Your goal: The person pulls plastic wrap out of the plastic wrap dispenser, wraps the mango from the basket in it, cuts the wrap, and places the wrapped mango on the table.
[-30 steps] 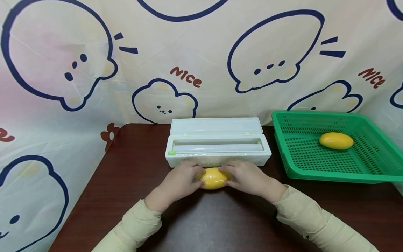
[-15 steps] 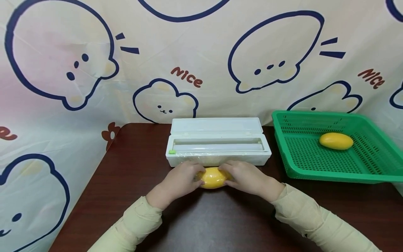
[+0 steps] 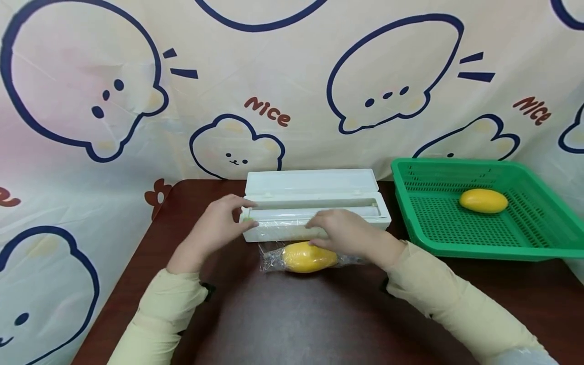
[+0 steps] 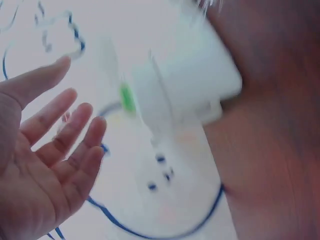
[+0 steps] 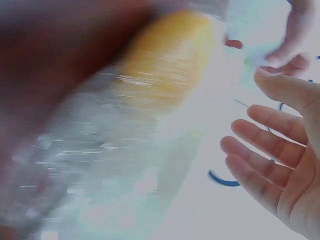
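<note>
A yellow mango (image 3: 304, 258) lies on the table under clear plastic wrap (image 3: 272, 260), whose crumpled ends stick out on both sides. Just behind it stands a white cling film dispenser (image 3: 274, 233) with its lid raised and a roll inside. My left hand (image 3: 216, 225) is at the dispenser's left end, fingers spread; in the left wrist view its palm holds nothing, and the green slide cutter (image 4: 128, 99) shows beyond the fingertips. Above the mango's right side hovers my right hand (image 3: 344, 232), its fingers loosely bent and empty in the right wrist view.
To the right, a green plastic basket (image 3: 483, 248) holds another yellow mango (image 3: 483, 201). The dark brown table (image 3: 292, 319) meets a patterned cloth backdrop (image 3: 310, 142) behind the dispenser.
Both hands have let go of the wrapped mango. The left hand has moved left and up to the dispenser's end; the right has lifted slightly up and left.
</note>
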The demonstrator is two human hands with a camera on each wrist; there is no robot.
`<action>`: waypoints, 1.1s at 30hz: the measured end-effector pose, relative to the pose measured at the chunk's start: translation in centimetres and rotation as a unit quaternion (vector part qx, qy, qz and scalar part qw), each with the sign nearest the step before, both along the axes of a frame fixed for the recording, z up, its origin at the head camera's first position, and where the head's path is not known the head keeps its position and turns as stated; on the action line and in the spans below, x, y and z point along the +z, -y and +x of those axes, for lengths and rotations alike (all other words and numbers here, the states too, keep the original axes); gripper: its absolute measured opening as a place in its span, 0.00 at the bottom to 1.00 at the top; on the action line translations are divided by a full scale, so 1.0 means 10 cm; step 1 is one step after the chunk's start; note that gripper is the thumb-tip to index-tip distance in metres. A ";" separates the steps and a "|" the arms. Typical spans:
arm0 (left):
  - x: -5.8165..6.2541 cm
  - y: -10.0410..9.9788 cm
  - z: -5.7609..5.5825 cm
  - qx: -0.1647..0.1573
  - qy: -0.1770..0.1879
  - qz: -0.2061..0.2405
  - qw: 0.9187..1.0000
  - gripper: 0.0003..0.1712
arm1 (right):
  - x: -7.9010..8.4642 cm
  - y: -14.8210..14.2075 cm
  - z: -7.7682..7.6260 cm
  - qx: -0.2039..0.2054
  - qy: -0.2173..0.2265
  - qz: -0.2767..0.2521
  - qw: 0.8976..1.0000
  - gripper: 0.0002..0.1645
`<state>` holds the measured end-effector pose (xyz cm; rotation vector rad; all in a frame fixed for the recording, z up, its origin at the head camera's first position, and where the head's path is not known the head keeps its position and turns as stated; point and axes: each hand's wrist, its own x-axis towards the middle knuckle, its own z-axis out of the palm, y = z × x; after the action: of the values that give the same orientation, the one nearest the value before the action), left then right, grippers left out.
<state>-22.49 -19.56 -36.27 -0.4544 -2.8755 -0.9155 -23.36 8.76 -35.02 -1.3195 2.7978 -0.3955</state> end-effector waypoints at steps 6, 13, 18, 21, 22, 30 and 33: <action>-0.07 0.18 -0.16 0.003 0.075 0.011 0.997 0.27 | 0.25 0.60 -0.25 -0.001 0.033 0.029 0.999 0.15; -0.19 0.16 -0.28 -0.028 0.078 0.041 0.996 0.17 | 0.21 1.08 -0.45 -0.004 0.060 0.050 0.997 0.10; -0.27 0.19 -0.29 -0.043 0.079 0.054 0.994 0.12 | 0.14 1.23 -0.48 -0.004 0.074 0.044 0.996 0.08; -0.29 0.19 -0.30 -0.044 0.080 0.056 0.994 0.10 | 0.14 1.28 -0.47 0.003 0.072 0.050 0.996 0.09; -0.29 0.19 -0.30 -0.042 0.080 0.055 0.994 0.10 | 0.15 1.29 -0.46 0.005 0.067 0.054 0.996 0.08; -0.28 0.20 -0.29 -0.043 0.085 0.051 0.994 0.08 | 0.16 1.41 -0.45 -0.009 0.043 0.095 0.994 0.10; -0.29 0.20 -0.30 -0.043 0.084 0.048 0.994 0.07 | 0.15 1.45 -0.45 -0.018 0.042 0.102 0.994 0.12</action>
<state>-25.52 -21.59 -39.21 -0.5199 -2.9624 -1.1527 -27.86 -5.78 -33.54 -1.1825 2.7111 -0.1552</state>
